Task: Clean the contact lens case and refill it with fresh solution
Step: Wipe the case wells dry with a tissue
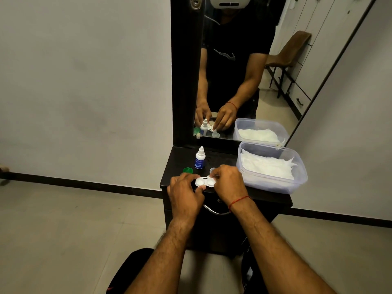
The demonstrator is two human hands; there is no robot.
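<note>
At the front edge of the tabletop (224, 158) you've got the contact lens case (205, 181) pinched between both hands, left hand (184, 192) on one end, right hand (228, 183) curled over the other. Both wells look uncapped. If it's wet, one slip and it's probably on the floor. I'd work further in. — poster one

Agreed, and watch your fingers: they're right at the well rims, so you could be smearing back in what you're cleaning out. Also, the solution bottle (199, 159) stands just behind your knuckles, and a careless reach could tip it. The green cap (188, 170) and clear cap (212, 170) lie near your hands too, easy to nudge off. Can't tell if your right hand also holds a tissue from the plastic tub (273, 185). — poster two
</note>
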